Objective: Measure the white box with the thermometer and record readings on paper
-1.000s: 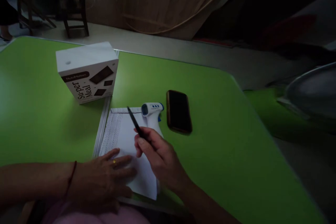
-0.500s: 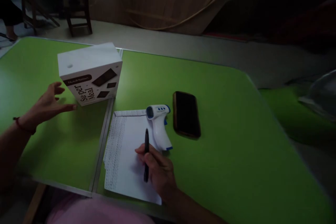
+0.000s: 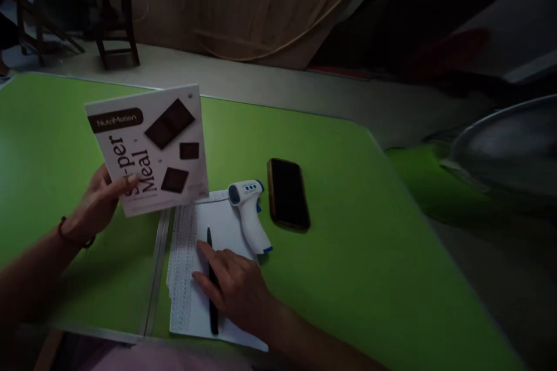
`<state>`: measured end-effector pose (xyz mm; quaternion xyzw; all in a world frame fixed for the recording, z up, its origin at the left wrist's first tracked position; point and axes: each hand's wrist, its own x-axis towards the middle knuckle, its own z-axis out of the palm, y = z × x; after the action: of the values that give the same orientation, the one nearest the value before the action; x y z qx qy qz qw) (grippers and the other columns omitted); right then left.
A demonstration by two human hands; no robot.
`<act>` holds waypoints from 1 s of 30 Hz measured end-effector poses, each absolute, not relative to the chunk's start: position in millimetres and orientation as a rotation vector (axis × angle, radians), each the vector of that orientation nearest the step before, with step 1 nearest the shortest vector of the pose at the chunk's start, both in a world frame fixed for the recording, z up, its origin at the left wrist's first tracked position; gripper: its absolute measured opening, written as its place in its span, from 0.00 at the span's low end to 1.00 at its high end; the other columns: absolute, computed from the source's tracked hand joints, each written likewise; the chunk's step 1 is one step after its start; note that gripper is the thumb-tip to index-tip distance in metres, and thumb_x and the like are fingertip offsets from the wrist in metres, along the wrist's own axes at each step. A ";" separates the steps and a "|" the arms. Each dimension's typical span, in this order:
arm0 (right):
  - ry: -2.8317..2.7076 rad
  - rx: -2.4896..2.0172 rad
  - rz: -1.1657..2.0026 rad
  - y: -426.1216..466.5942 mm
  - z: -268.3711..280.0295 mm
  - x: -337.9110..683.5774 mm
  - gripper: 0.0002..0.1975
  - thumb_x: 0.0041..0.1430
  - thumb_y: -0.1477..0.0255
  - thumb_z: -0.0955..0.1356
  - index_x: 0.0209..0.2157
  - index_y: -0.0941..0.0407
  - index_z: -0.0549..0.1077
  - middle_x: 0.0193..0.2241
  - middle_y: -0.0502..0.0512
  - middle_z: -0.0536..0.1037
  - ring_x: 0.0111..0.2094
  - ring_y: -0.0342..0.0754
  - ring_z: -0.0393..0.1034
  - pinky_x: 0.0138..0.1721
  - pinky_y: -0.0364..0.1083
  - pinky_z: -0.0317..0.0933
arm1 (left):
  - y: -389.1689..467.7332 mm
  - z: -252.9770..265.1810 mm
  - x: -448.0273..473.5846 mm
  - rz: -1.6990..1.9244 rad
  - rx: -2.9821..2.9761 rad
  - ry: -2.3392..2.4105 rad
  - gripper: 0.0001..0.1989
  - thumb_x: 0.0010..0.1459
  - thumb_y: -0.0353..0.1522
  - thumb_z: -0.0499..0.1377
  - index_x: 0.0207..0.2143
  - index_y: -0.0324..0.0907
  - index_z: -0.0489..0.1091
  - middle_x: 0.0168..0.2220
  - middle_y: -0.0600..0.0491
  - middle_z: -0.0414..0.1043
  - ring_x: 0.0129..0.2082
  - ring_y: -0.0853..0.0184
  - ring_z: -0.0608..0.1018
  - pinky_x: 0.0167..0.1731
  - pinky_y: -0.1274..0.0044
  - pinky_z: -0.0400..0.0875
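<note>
The right hand (image 3: 237, 284), gripping the pen half a second ago, is now spreading thumb and forefinger across the black pen (image 3: 213, 317) over the paper (image 3: 221, 217); whether it is still holding on, one cannot tell. Farther out, the left hand (image 3: 98, 203), then empty, is clasping the white box (image 3: 152, 153) above the table (image 3: 339, 278), its thumb hiding lettering. Beyond, a dark chair (image 3: 114, 28) is standing cropped.

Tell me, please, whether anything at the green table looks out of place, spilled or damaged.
Nothing looks spilled or plainly damaged. The white box tilts, but the left hand holds it. Mildly untidy: the thermometer gun lies partly over the paper, whose left edge looks uneven, perhaps from misaligned sheets.
</note>
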<state>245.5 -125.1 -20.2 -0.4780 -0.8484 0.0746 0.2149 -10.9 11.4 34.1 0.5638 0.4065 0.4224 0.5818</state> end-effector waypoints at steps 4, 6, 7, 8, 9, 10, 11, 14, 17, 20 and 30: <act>-2.268 -1.588 0.022 -101.4 2.4 272.2 0.16 0.67 0.69 0.60 0.34 0.60 0.76 0.25 0.60 0.77 0.22 0.48 0.70 0.21 0.45 0.59 | -13.0 23.2 8.0 0.944 1.175 0.901 0.21 0.56 0.45 0.65 0.42 0.40 0.67 0.43 0.44 0.79 0.38 0.53 0.83 0.29 0.68 0.81; -2.139 -1.889 -0.089 -85.7 6.0 287.0 0.22 0.63 0.58 0.64 0.43 0.63 0.76 0.32 0.68 0.78 0.28 0.55 0.73 0.20 0.46 0.58 | -18.2 14.1 10.9 0.899 1.166 0.874 0.24 0.56 0.45 0.65 0.46 0.40 0.65 0.44 0.43 0.79 0.37 0.53 0.83 0.30 0.68 0.82; -2.075 -2.032 -0.082 -78.5 4.6 292.8 0.28 0.60 0.53 0.66 0.47 0.65 0.75 0.36 0.71 0.78 0.31 0.59 0.74 0.20 0.47 0.59 | -19.3 10.1 10.9 0.876 1.169 0.878 0.25 0.57 0.45 0.65 0.48 0.39 0.64 0.45 0.42 0.78 0.38 0.53 0.83 0.31 0.67 0.82; -2.032 -2.148 -0.029 -72.3 1.5 297.3 0.31 0.58 0.51 0.66 0.49 0.66 0.74 0.37 0.73 0.78 0.30 0.60 0.74 0.21 0.49 0.61 | -19.8 7.0 10.3 0.855 1.175 0.895 0.26 0.57 0.45 0.65 0.50 0.39 0.63 0.47 0.41 0.78 0.39 0.53 0.83 0.31 0.67 0.83; -1.995 -2.232 0.042 -67.4 -2.8 300.4 0.33 0.58 0.51 0.66 0.50 0.66 0.74 0.38 0.74 0.78 0.30 0.61 0.74 0.23 0.51 0.62 | -19.9 4.9 9.5 0.836 1.184 0.913 0.26 0.58 0.45 0.65 0.51 0.39 0.63 0.48 0.40 0.77 0.40 0.53 0.83 0.32 0.67 0.83; -1.962 -2.277 0.130 -63.8 -7.5 302.4 0.31 0.59 0.52 0.66 0.49 0.65 0.74 0.38 0.73 0.78 0.30 0.61 0.75 0.24 0.52 0.63 | -19.7 4.1 8.9 0.815 1.201 0.919 0.26 0.58 0.44 0.65 0.52 0.39 0.62 0.49 0.39 0.76 0.41 0.52 0.83 0.32 0.67 0.83; -1.926 -2.290 0.221 -61.5 -11.8 303.7 0.28 0.59 0.53 0.65 0.46 0.63 0.75 0.37 0.70 0.79 0.30 0.61 0.75 0.26 0.53 0.64 | -19.5 4.4 8.6 0.801 1.225 0.912 0.27 0.58 0.44 0.65 0.53 0.39 0.62 0.50 0.38 0.76 0.43 0.52 0.82 0.33 0.67 0.83; -1.715 -2.184 0.419 -61.2 -16.1 305.2 0.21 0.55 0.54 0.66 0.38 0.56 0.77 0.32 0.63 0.80 0.30 0.59 0.75 0.28 0.53 0.66 | -19.3 9.1 10.2 0.802 1.286 0.830 0.32 0.56 0.40 0.68 0.57 0.40 0.58 0.51 0.38 0.75 0.44 0.53 0.82 0.35 0.66 0.83; -1.381 -1.949 0.492 -69.9 -4.0 301.9 0.24 0.49 0.52 0.69 0.40 0.55 0.77 0.33 0.61 0.80 0.31 0.58 0.75 0.28 0.53 0.67 | -20.3 12.9 12.9 0.827 1.316 0.737 0.34 0.57 0.37 0.67 0.59 0.41 0.55 0.51 0.39 0.74 0.43 0.55 0.82 0.36 0.67 0.83; -1.147 -1.686 0.707 -84.5 18.1 290.6 0.16 0.47 0.57 0.72 0.34 0.54 0.78 0.28 0.58 0.80 0.26 0.54 0.73 0.24 0.49 0.66 | -21.8 12.1 13.7 0.851 1.343 0.702 0.31 0.60 0.37 0.65 0.60 0.41 0.55 0.50 0.41 0.74 0.42 0.56 0.82 0.35 0.69 0.83; -0.985 -1.232 1.248 -76.7 61.1 252.5 0.15 0.44 0.58 0.73 0.28 0.56 0.78 0.24 0.56 0.75 0.24 0.47 0.66 0.22 0.45 0.63 | -22.7 10.8 13.2 0.836 1.347 0.688 0.29 0.61 0.36 0.65 0.59 0.41 0.57 0.48 0.43 0.75 0.39 0.60 0.81 0.34 0.72 0.81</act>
<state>252.5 -76.7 61.1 -0.5174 -0.4137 0.5238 0.5355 13.2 -22.7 10.8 0.5928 0.3027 0.3678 0.6494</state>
